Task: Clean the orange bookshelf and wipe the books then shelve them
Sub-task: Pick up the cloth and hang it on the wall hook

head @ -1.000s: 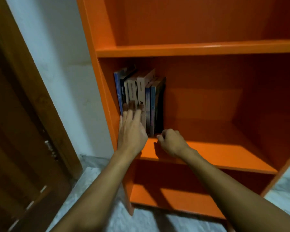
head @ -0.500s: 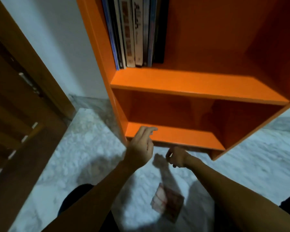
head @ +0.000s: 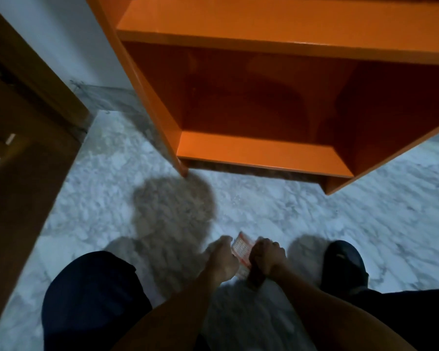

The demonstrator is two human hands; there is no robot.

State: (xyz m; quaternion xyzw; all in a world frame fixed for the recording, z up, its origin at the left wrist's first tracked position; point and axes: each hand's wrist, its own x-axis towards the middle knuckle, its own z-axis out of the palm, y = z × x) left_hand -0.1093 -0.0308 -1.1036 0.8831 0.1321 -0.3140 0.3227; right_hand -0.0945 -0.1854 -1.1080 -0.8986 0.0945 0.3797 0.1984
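A thin book [head: 241, 246] with a red and white cover lies low over the marble floor between my knees. My left hand [head: 223, 259] curls its fingers on the book's left edge. My right hand [head: 268, 257] grips its right edge, and much of the cover is hidden under both hands. The orange bookshelf [head: 261, 153] stands just ahead; its bottom compartment and the visible part of the board above it hold nothing. The view is blurred.
A dark wooden door [head: 23, 122] and its frame stand at the left beside a white wall [head: 69, 34]. Grey-white marble floor [head: 365, 224] spreads ahead. My knee in dark trousers [head: 91, 295] is at lower left, and a dark shoe [head: 345, 262] sits right of my hands.
The view tipped down from the shelved books to the floor. Both hands left the shelf, came down and took hold of the book on the floor.
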